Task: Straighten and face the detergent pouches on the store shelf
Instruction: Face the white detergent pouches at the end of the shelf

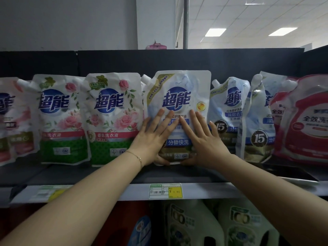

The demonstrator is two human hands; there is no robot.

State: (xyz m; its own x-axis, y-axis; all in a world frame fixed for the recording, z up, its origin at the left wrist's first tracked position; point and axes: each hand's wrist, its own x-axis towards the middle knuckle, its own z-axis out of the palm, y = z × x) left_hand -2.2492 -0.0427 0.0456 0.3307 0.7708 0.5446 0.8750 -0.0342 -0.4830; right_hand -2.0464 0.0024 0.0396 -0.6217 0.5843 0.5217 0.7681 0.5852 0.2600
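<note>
1. I see a strip of bare dark shelf board (88,174) in front of the row, running out to the pale front rail, where a yellow-and-white price label (166,191) sits just below my hands.
2. The white-and-blue spouted detergent pouch (179,86) stands upright at the middle of the row, facing me squarely. On its left, a white, rose-printed pouch with a green base (111,118) stands just beside it. On its right, a narrow dark gap separates it from a creased blue-white pouch (229,107) that is turned partly away.
3. My left hand (152,137) and right hand (204,139) lie flat on the lower front of the middle pouch. The fingers are straight and spread, the index fingers nearly meet, and the thumbs run along its bottom edge.
4. The pouch front looks smooth. Its top edge is straight and its spout points up-left.
5. It reads "超能" in blue, with "分钟快洗" on a blue band. The pouches to the right show "15", and the red-and-white bag (305,121) shows "全效". The price label shows "¥", but its digits are too blurred to read.
6. Pale jugs (191,226) on the shelf below are marked "100".
</note>
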